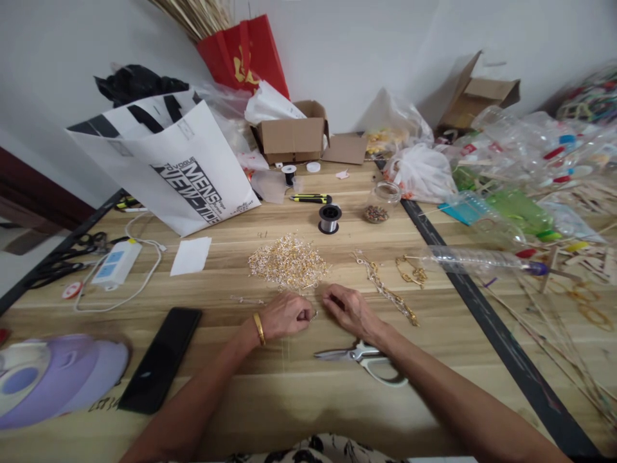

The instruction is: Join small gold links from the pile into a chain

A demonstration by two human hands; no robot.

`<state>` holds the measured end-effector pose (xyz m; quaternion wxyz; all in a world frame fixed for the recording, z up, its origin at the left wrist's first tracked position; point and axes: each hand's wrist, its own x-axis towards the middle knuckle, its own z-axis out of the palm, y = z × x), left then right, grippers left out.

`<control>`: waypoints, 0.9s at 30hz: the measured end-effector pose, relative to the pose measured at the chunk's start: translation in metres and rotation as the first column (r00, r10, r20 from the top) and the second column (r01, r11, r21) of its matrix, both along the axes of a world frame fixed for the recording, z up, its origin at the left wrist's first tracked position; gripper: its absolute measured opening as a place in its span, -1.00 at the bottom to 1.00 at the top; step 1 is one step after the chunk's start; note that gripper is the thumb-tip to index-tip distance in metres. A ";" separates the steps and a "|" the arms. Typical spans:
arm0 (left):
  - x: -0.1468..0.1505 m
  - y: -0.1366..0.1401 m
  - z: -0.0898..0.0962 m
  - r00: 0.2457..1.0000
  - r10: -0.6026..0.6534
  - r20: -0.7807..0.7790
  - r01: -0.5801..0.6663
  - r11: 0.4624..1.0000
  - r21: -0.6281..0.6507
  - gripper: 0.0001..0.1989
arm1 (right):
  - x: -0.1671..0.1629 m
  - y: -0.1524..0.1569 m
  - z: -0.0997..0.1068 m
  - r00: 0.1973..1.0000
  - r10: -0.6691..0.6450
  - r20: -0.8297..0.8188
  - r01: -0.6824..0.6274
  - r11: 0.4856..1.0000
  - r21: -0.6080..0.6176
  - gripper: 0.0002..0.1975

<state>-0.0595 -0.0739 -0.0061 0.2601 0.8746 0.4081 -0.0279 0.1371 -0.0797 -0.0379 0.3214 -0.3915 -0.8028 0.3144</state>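
Note:
My left hand (288, 314), with a gold bracelet (259, 329) on its wrist, is closed in a pinch. A small beaded strand (313, 315) pokes out at its fingertips, and a thin pale thread hangs below the hand. Just to the right, my right hand (348, 307) has its fingers curled together; whatever they hold is too small or hidden. Right in front of both hands lies a loose pile of gold and clear beads (289, 262). White-handled scissors (369, 357) rest under the right wrist. Strung bead chains (388, 289) lie right of the right hand.
A wire spool (329, 219), a yellow utility knife (311, 198) and a glass jar (378, 209) stand behind the beads. A phone (160, 360) and power strip (116, 265) lie left. Plastic bottles (520, 212) crowd the right; a white bag (178, 161) stands back left.

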 end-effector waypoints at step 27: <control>-0.014 0.007 0.009 0.994 -0.085 -0.068 0.071 0.980 -0.188 -0.96 | 0.001 0.000 -0.001 1.000 0.001 0.027 0.000 1.000 -0.028 -0.90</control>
